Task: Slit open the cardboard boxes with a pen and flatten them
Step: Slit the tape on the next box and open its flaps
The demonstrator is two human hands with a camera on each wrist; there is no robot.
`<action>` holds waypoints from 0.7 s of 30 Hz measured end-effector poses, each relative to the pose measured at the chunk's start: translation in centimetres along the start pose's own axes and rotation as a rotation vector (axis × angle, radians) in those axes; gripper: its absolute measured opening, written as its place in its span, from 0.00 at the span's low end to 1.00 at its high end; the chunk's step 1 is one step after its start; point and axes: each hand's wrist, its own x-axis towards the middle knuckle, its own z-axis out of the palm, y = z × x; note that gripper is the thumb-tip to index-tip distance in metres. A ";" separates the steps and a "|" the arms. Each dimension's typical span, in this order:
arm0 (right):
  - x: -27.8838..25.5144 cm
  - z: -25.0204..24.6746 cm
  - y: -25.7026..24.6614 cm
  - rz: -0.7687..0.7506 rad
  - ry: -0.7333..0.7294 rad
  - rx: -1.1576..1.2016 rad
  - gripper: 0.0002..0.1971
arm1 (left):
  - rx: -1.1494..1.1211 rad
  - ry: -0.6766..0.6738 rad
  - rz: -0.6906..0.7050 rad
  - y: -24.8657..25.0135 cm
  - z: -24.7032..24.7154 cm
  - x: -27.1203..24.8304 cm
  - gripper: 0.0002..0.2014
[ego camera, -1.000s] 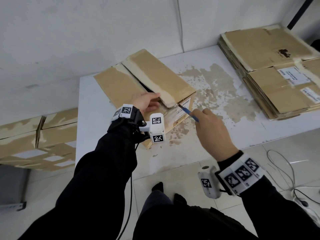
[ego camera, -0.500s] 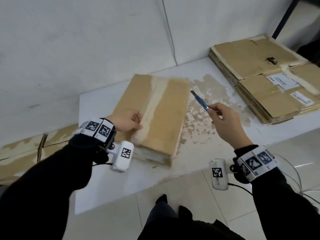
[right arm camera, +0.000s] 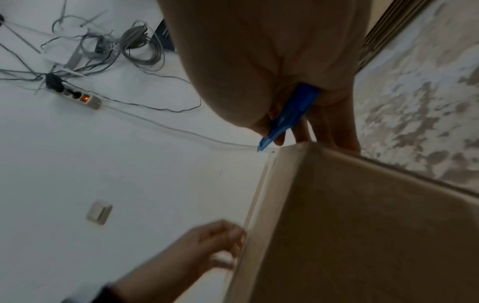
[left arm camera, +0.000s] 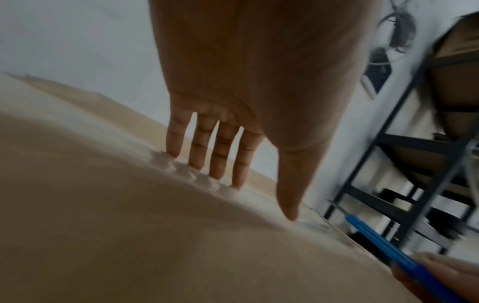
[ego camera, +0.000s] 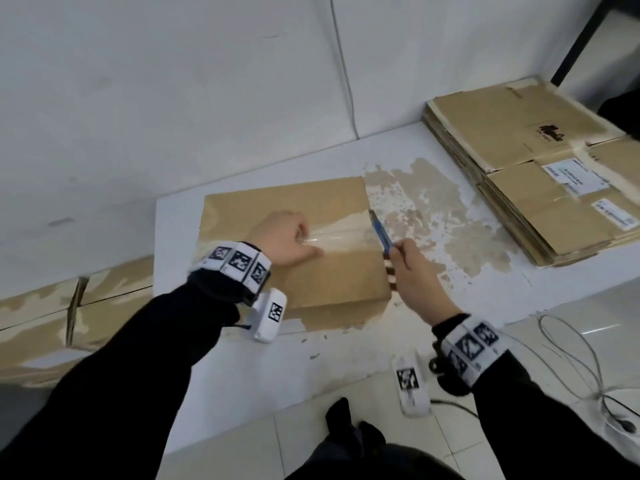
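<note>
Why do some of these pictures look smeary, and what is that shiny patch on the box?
Head view: fairly sharp, and the shiny patch is light glinting off the clear tape under the left hand. Left wrist view: dim and motion-blurred, with the black shelf and the blue pen streaked. Right wrist view: soft and shadowy, with the right hand a blurry mass.

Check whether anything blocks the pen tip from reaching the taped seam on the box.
Nothing visible does. The pen in the right hand points at the tape seam's right end; the left hand presses the box farther left along it.
</note>
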 end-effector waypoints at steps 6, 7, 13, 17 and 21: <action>-1.0 -0.7 1.3 0.129 -0.099 0.301 0.09 | 0.169 -0.181 0.041 4.1 0.7 1.1 0.37; -0.8 -1.0 1.3 0.134 -0.134 0.299 0.09 | 0.166 -0.190 0.020 4.2 0.7 1.1 0.38; 1.8 -5.5 1.3 -0.197 -0.227 -0.248 0.11 | 0.098 -0.205 -0.164 5.9 0.1 0.3 0.37; 5.5 -9.0 -0.4 -0.400 -0.418 -0.539 0.13 | 0.031 -0.163 -0.245 7.2 0.1 -0.4 0.37; 9.3 -9.6 -2.3 -0.475 -0.641 -0.665 0.12 | -0.035 -0.138 -0.311 7.8 0.0 -0.6 0.36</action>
